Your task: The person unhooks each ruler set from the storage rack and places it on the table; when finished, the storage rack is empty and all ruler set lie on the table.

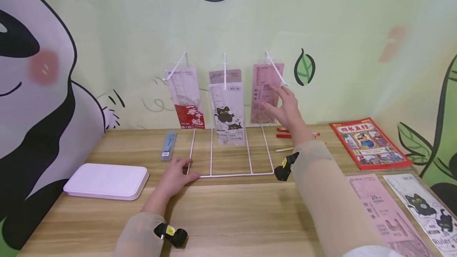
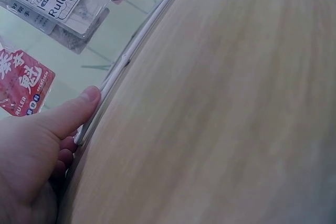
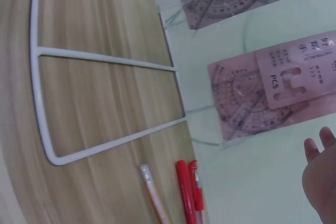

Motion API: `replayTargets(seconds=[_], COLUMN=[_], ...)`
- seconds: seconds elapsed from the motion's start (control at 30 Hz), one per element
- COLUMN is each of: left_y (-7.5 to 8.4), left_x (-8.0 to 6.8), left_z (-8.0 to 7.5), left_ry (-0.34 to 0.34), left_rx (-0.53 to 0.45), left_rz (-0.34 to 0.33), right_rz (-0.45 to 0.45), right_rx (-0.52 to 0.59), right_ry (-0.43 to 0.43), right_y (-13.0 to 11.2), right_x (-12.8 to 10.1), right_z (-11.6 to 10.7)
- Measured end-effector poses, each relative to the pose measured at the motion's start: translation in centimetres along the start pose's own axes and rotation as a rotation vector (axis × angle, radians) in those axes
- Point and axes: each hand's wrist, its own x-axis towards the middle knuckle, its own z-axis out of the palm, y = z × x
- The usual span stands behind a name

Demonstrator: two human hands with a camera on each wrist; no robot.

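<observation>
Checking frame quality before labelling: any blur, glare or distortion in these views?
Head view: sharp, even light, soft shadow under the left hand. Left wrist view: tabletop blurred, close thumb dominates. Right wrist view: rotated, slightly soft; rack clear, right hand at the edge.

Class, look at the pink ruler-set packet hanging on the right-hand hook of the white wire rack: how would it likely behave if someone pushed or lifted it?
The pink ruler-set packet hangs from a single hook of the white wire rack, so a push would probably swing it. It looks thin and flat, likely light. Its clear sleeve may feel slippery, while the rulers inside probably keep it fairly stiff. The right hand is open beside it.
</observation>
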Motion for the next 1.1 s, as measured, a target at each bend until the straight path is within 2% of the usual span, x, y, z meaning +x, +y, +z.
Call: replayTargets(seconds=[0.23, 0.4, 0.53, 0.87, 1.1], left_y=[0.1, 0.2, 0.3, 0.2, -0.1], left_x=[0.2, 0.1, 0.1, 0.1, 0.0], left_z=[0.0, 0.0, 0.0, 0.0, 0.0], left_ry=[0.001, -0.009, -0.009, -0.012, -0.021], left_rx=[-0.012, -0.004, -0.013, 0.001, -0.004], left_rz=[0.024, 0.009, 0.004, -0.003, -0.02], right_rz=[-0.044, 0.002, 0.036, 0.193, 0.224], right_rx=[0.061, 0.18, 0.259, 0.3, 0.224], right_ry=[0.005, 0.009, 0.065, 0.222, 0.263], right_y=[-0.3, -0.5, -0.7, -1.0, -1.4], right_x=[0.0, -0.2, -0.5, -1.1, -2.0], right_z=[-0.6, -0.6, -0.5, -0.2, -0.4])
